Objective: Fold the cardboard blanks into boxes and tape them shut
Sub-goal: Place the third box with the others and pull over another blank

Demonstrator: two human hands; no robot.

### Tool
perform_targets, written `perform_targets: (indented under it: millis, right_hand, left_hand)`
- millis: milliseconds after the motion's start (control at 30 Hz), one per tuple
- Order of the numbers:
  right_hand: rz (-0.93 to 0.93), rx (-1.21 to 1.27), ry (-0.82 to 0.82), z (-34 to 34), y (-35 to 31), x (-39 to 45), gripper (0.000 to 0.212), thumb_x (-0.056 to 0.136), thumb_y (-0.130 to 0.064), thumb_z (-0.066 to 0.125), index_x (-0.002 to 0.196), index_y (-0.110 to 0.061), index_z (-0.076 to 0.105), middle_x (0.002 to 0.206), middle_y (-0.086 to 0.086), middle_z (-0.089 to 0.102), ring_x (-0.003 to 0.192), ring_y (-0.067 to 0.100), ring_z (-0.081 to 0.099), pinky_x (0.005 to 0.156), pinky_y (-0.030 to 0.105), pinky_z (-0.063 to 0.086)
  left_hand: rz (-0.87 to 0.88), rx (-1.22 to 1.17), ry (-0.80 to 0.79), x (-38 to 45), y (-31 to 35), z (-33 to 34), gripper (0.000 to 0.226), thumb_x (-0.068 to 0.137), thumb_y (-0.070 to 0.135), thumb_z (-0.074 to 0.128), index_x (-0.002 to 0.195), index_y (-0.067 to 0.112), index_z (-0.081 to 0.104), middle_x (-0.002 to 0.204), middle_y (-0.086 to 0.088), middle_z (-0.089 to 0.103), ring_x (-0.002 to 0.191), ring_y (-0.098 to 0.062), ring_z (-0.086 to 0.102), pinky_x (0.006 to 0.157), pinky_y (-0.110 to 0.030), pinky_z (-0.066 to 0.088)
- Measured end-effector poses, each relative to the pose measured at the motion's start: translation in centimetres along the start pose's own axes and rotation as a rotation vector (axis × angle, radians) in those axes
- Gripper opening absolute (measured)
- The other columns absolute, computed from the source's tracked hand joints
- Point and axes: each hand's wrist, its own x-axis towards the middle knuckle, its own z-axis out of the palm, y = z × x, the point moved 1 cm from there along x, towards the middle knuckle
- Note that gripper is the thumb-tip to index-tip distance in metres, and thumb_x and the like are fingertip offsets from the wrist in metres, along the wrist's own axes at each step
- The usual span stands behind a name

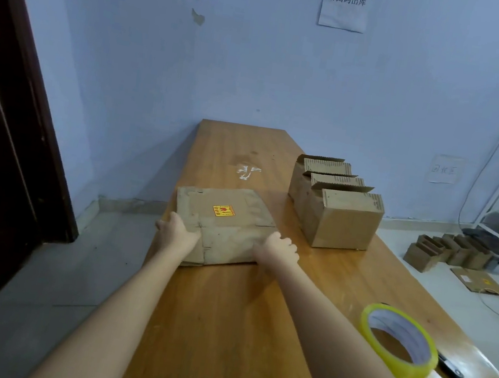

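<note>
Under both hands, flat blanks point(224, 220) hide fingertips

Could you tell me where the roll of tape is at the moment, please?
In the head view, the roll of tape stands on the wooden table at the near right, beside the right forearm, with a dark pen-like tool just behind it.

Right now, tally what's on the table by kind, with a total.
Stack of flat cardboard blanks, held at its near corners by the left hand and right hand: 1
Folded boxes with open flaps: 2
Yellow tape roll: 1
Dark tool behind the roll: 1
Total: 5
</note>
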Motion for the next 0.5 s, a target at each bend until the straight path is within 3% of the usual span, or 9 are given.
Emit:
perform_targets:
  millis: [133,333,433,500]
  right_hand:
    - [-0.024,0.114,-0.032,-0.9,1.1,-0.4,0.055,0.097,-0.032,0.040,0.144,-0.006,0.027,0.146,0.017,0.031,0.133,0.033,0.030,0.108,0.040,0.030]
    - [0.077,0.373,0.187,-1.3,1.1,-2.4,0.057,0.096,-0.031,0.049,0.138,-0.001,0.025,0.142,0.019,0.027,0.130,0.034,0.032,0.105,0.039,0.033]
    - [0.181,0.629,0.239,-1.6,0.0,-3.8,0.063,0.095,-0.027,0.053,0.138,0.004,0.018,0.142,0.021,0.022,0.129,0.036,0.033,0.104,0.038,0.033]
    - [0.254,0.754,0.274,-1.7,-0.6,-4.9,0.065,0.094,-0.027,0.056,0.136,0.005,0.018,0.142,0.020,0.020,0.129,0.035,0.031,0.104,0.038,0.034]
  left_hand:
    - [-0.169,-0.380,-0.071,0.0,0.7,-0.2,0.066,0.079,0.022,0.074,0.129,0.003,0.034,0.127,-0.016,0.050,0.113,-0.035,0.052,0.085,-0.043,0.048]
    - [-0.279,-0.754,-0.103,-1.8,1.2,0.2,0.045,0.079,0.011,0.074,0.117,0.007,0.050,0.113,-0.010,0.057,0.103,-0.034,0.058,0.068,-0.040,0.052]
    - [-0.334,-0.943,-0.131,-3.3,1.5,0.1,0.047,0.073,0.011,0.077,0.112,0.007,0.052,0.115,-0.015,0.060,0.099,-0.037,0.060,0.077,-0.053,0.054]
    - [-0.352,-0.997,-0.118,-4.6,1.6,0.0,0.049,0.074,0.011,0.077,0.116,0.005,0.051,0.115,-0.015,0.059,0.099,-0.037,0.060,0.080,-0.055,0.054]
